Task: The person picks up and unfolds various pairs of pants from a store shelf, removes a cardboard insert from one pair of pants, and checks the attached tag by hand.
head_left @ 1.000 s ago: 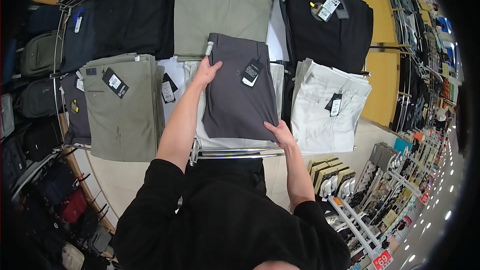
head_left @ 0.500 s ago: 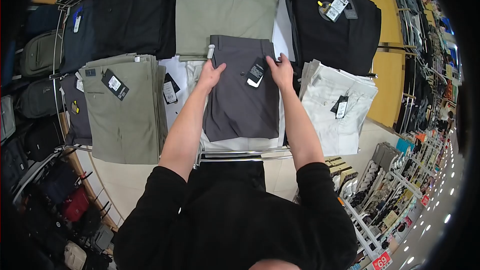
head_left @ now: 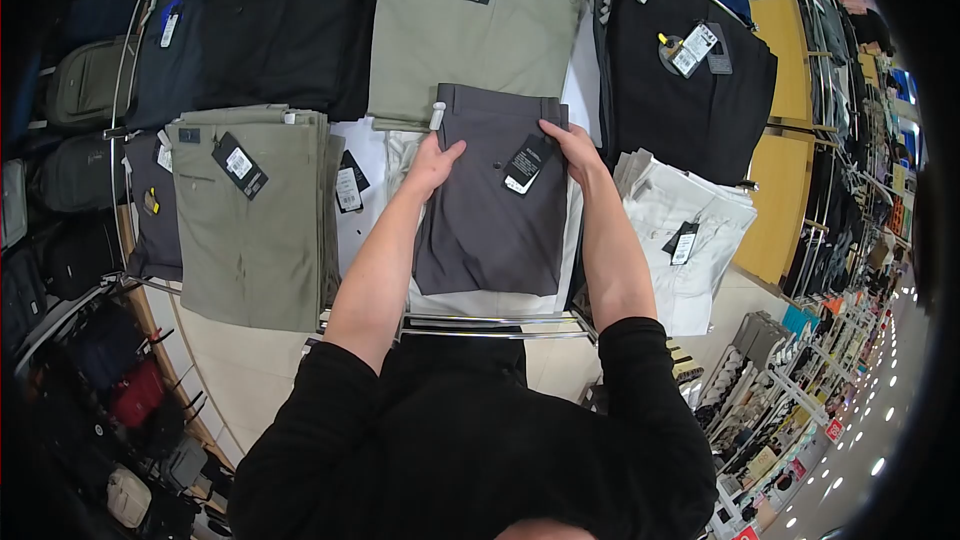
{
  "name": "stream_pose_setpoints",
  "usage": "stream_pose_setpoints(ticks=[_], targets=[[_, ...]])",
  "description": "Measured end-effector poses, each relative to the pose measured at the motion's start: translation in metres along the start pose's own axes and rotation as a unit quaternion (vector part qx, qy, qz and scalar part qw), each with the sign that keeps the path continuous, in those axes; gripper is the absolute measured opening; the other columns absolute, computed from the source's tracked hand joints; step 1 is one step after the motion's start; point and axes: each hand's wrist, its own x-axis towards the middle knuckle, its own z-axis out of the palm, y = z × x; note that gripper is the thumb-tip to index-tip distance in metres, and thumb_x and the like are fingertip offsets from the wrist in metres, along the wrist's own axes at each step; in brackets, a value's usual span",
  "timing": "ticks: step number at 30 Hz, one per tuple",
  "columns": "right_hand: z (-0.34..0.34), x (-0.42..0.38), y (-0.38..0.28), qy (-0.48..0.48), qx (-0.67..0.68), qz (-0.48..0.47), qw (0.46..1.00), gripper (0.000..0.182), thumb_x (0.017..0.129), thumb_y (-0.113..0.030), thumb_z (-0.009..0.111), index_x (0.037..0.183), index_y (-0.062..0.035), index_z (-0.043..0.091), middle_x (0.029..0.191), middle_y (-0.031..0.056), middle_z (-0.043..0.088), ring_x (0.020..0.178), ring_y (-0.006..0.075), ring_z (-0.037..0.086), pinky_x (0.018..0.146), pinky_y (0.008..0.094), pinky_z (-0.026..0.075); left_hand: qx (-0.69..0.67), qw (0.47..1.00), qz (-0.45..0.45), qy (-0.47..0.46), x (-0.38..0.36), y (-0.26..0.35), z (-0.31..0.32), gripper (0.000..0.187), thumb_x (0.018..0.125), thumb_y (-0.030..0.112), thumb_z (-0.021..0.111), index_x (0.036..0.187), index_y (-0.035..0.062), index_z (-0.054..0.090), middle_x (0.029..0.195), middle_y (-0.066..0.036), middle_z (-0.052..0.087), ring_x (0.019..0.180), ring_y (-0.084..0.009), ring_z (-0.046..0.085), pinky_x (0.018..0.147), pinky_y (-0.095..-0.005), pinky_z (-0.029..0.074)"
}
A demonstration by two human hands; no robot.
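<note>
Folded dark grey trousers [head_left: 490, 230] lie over white garments in the lower middle of the rack, with a black tag [head_left: 528, 163] near their waistband. My left hand [head_left: 433, 164] grips their left edge, thumb on top, just below a white security pin [head_left: 437, 116]. At the upper right edge my right hand [head_left: 577, 148] holds them, its thumb on the cloth and its other fingers hidden beneath. Folded sage green trousers [head_left: 475, 50] lie directly behind the waistband.
Olive trousers [head_left: 255, 230] are stacked at the left, white trousers [head_left: 690, 200] at the right. Black trousers [head_left: 290, 30] and another black stack [head_left: 690, 90] lie farther back. A metal rail [head_left: 500, 325] runs along the front. Backpacks [head_left: 90, 90] hang at far left.
The view has shifted slightly, so the rack appears lower and farther right. My right hand's fingers have gone from partly visible to hidden at the trousers' edge.
</note>
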Motion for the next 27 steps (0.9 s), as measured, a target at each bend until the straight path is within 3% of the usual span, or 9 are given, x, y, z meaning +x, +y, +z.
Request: stream_pose_setpoints(ticks=[4,8,14,18,23,25,26,27], targets=[[0.005,-0.012,0.004,-0.03,0.051,-0.052,0.997,0.031,0.083,-0.012,0.064,0.109,0.0044,0.056,0.101,0.0113,0.063,0.091,0.0165,0.061,0.083,0.0296,0.048,-0.012,1.0,-0.018,-0.007,-0.002,0.003,-0.004,0.041,0.087,0.014,0.058,0.122,-0.0019,0.045,0.114,-0.011,0.058,0.1,-0.0199,0.058,0.086,-0.0325,0.046],[0.008,-0.034,-0.003,-0.047,0.042,-0.096,0.993,0.031,0.083,-0.009,0.063,0.11,0.003,0.055,0.102,0.0097,0.063,0.09,0.0155,0.06,0.083,0.0287,0.047,-0.066,0.996,-0.047,-0.027,-0.01,0.01,-0.007,0.038,0.088,0.015,0.058,0.12,-0.002,0.048,0.112,-0.01,0.059,0.097,-0.0185,0.058,0.085,-0.0315,0.047],[0.018,-0.119,-0.026,-0.055,-0.035,-0.222,0.973,0.022,0.084,-0.01,0.064,0.102,0.0034,0.061,0.095,0.0029,0.064,0.089,0.0091,0.055,0.081,0.0243,0.044,-0.117,0.988,-0.047,-0.087,-0.041,0.042,-0.021,0.032,0.088,0.016,0.06,0.113,-0.0025,0.055,0.108,-0.009,0.061,0.097,-0.0172,0.059,0.085,-0.0303,0.047],[0.032,-0.172,-0.023,-0.014,-0.113,-0.283,0.952,0.02,0.083,-0.006,0.064,0.101,0.0021,0.061,0.094,0.0011,0.063,0.087,0.0077,0.053,0.08,0.0232,0.043,-0.124,0.981,-0.012,-0.146,-0.07,0.059,-0.031,0.034,0.086,0.016,0.062,0.111,-0.0062,0.055,0.106,-0.011,0.062,0.095,-0.0171,0.059,0.085,-0.0302,0.047],[0.042,-0.233,-0.015,-0.015,-0.107,-0.331,0.937,0.021,0.083,-0.003,0.063,0.102,0.0028,0.061,0.095,0.002,0.063,0.086,0.0074,0.053,0.08,0.0232,0.043,-0.09,0.982,0.026,-0.164,-0.125,0.073,-0.038,0.034,0.086,0.012,0.061,0.114,-0.0063,0.054,0.107,-0.01,0.061,0.096,-0.016,0.058,0.088,-0.0293,0.045],[0.043,-0.252,-0.012,-0.007,-0.067,-0.364,0.929,0.023,0.082,-0.002,0.063,0.104,0.0045,0.06,0.096,0.0034,0.063,0.088,0.0082,0.054,0.08,0.0233,0.043,-0.077,0.979,0.105,-0.158,-0.153,0.09,-0.033,0.034,0.085,0.008,0.06,0.115,-0.0054,0.052,0.108,-0.009,0.061,0.097,-0.0154,0.057,0.088,-0.0293,0.045],[0.039,-0.26,-0.009,-0.005,-0.071,-0.362,0.929,0.025,0.082,0.0,0.063,0.106,0.0056,0.059,0.1,0.0051,0.063,0.09,0.0094,0.055,0.081,0.0238,0.043,-0.092,0.977,0.122,-0.147,-0.164,0.094,-0.031,0.026,0.084,0.003,0.061,0.11,0.0008,0.059,0.106,-0.004,0.061,0.098,-0.0132,0.056,0.09,-0.0297,0.043],[0.04,-0.268,-0.008,-0.012,-0.073,-0.368,0.927,0.025,0.082,0.0,0.063,0.106,0.0056,0.059,0.1,0.0051,0.063,0.09,0.0094,0.055,0.081,0.0238,0.043,-0.092,0.977,0.13,-0.142,-0.175,0.099,-0.029,0.026,0.084,0.003,0.061,0.11,0.0008,0.059,0.106,-0.004,0.061,0.098,-0.0132,0.056,0.09,-0.0297,0.043]])
